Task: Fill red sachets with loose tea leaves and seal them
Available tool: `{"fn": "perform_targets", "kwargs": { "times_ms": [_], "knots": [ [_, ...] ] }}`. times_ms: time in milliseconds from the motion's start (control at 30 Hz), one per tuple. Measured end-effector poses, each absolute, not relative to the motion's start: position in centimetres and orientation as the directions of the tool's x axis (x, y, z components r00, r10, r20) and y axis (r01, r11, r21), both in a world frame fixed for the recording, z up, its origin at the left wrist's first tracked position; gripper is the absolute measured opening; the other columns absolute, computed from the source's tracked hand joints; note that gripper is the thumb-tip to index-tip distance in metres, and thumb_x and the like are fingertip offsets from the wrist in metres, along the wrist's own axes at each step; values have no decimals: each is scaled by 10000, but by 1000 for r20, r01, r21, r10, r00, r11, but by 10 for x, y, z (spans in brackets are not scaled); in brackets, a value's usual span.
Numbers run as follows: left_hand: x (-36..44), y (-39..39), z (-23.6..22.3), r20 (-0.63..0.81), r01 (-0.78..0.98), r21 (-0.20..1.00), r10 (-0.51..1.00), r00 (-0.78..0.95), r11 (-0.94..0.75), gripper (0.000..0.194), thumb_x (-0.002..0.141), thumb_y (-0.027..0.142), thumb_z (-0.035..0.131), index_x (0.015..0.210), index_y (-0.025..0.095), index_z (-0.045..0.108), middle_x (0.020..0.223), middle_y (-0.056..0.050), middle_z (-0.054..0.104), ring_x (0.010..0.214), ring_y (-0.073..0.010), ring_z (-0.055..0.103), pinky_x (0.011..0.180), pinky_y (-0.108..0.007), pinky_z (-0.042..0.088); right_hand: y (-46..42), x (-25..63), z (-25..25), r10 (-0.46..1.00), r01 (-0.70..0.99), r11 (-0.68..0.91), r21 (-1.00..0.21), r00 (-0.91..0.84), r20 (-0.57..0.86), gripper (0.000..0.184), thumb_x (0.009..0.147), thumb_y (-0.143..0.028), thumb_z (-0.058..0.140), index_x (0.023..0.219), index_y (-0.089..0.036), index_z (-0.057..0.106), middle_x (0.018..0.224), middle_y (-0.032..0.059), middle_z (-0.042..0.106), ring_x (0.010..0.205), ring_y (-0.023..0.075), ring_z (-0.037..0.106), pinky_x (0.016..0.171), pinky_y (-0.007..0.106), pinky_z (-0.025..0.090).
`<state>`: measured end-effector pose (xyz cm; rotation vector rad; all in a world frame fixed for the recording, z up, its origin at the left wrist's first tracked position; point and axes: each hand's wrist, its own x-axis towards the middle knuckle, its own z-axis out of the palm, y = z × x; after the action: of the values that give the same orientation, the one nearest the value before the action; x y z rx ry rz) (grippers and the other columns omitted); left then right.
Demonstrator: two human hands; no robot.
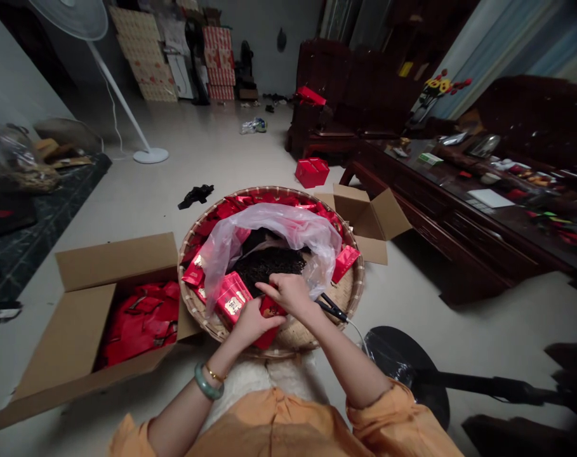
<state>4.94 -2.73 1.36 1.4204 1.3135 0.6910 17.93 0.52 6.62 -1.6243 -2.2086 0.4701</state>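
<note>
My left hand [254,322] is closed around a red packet [268,337] with gold print, held upright low over the basket's near side. Just above the packet's top, my right hand [291,295] is curled with its thumb toward the left. What its fingers hold is hidden. Beyond both hands, dark dried leaves [273,263] that look like tea lie in an open clear plastic bag [288,219]. That bag sits in a round woven bamboo basket [359,279]. Upright red packets [233,298] stand beside my left hand. A black clamp-like tool [333,308] with a cord rests right of my right hand.
Left of the basket, an open cardboard box [79,330] holds many red packets. Another open box [381,219] lies at the far right, near a dark wooden table [412,190]. A black round stand base [407,362] is close on my right. A white fan [150,155] stands farther back.
</note>
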Motion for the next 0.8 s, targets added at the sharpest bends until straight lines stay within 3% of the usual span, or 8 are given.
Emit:
{"fn": "perform_targets", "kwargs": {
  "times_ms": [67, 133, 233, 367, 500, 667, 800],
  "knots": [
    [50, -28, 11, -211, 291, 947, 948, 238, 138, 371, 627, 445, 697, 805, 132, 607, 702, -31, 650, 668, -187, 589, 609, -284, 463, 9, 181, 62, 956, 824, 291, -487, -270, 115, 478, 852, -547, 461, 557, -183, 552, 565, 3, 558, 526, 100, 431, 516, 248, 205],
    [49, -29, 10, -191, 214, 967, 952, 237, 141, 404, 767, 537, 518, 810, 141, 588, 704, -32, 640, 662, -176, 580, 600, -279, 456, 12, 184, 59, 959, 801, 282, -528, -256, 123, 502, 848, -553, 462, 518, -180, 522, 526, -15, 519, 501, 89, 392, 506, 245, 192],
    [48, -29, 9, -155, 222, 970, 961, 229, 104, 477, 849, 567, 332, 735, 157, 547, 660, -17, 592, 633, -156, 540, 575, -260, 426, 14, 187, 55, 968, 770, 249, -587, -221, 121, 530, 844, -560, 457, 481, -174, 478, 482, -35, 452, 480, 80, 356, 494, 238, 186],
    [47, -27, 8, -81, 333, 943, 971, 224, 1, 452, 868, 529, 320, 664, 169, 503, 608, 8, 517, 603, -136, 483, 568, -245, 391, 12, 188, 49, 980, 750, 200, -630, -163, 117, 542, 844, -548, 458, 455, -172, 430, 456, -46, 385, 458, 74, 328, 484, 233, 182],
    [47, -25, 9, -43, 308, 951, 971, 236, -33, 379, 873, 484, 353, 827, 168, 556, 713, 1, 574, 670, -139, 520, 613, -236, 405, 11, 186, 48, 980, 752, 200, -628, -158, 123, 526, 851, -531, 452, 464, -176, 444, 461, -40, 412, 467, 80, 343, 485, 235, 186],
    [48, -24, 12, -53, 271, 962, 975, 214, -7, 378, 848, 498, 390, 708, 171, 519, 595, 30, 511, 578, -116, 481, 552, -221, 387, 10, 185, 50, 977, 760, 214, -614, -171, 128, 506, 858, -503, 457, 473, -176, 461, 471, -36, 444, 469, 80, 353, 480, 236, 184],
    [49, -25, 14, -155, 94, 986, 966, 209, 138, 383, 783, 538, 477, 744, 162, 536, 671, 1, 600, 626, -135, 555, 592, -243, 444, 9, 183, 48, 978, 768, 210, -606, -154, 143, 497, 851, -487, 483, 465, -176, 448, 469, -38, 435, 473, 81, 351, 487, 241, 184]
  ]
}}
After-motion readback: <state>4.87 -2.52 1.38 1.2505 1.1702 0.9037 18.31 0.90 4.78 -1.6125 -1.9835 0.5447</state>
